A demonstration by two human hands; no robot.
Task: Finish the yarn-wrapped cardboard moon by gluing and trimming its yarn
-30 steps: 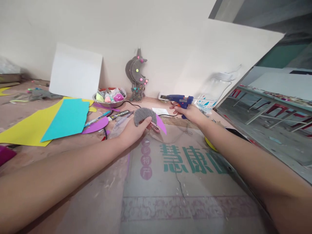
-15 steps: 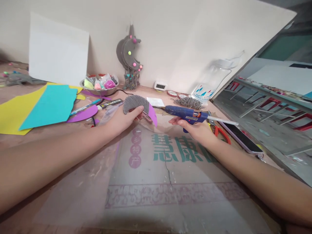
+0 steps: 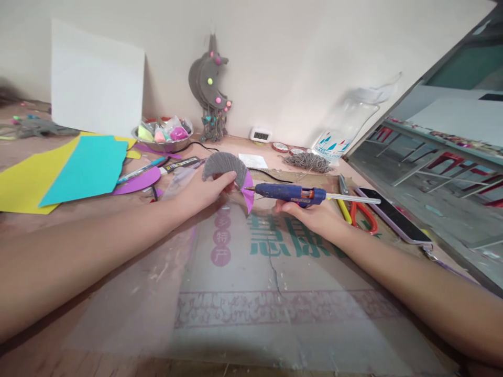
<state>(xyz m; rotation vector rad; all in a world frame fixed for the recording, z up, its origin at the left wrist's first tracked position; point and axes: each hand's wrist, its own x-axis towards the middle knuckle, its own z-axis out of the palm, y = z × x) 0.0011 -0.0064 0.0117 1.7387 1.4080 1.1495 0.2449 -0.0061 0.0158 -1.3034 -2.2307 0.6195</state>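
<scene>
The glue gun (image 3: 281,192), clasped in the right hand (image 3: 316,215), has neared the crescent (image 3: 220,164) the left hand (image 3: 205,190) pinches.

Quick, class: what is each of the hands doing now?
Left hand: closed, holding the yarn-wrapped crescent.
Right hand: closed, holding the blue glue gun.

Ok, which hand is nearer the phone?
Right. The right hand, holding the glue gun, is left of the phone; the left hand, holding the crescent, is farther left.
</scene>
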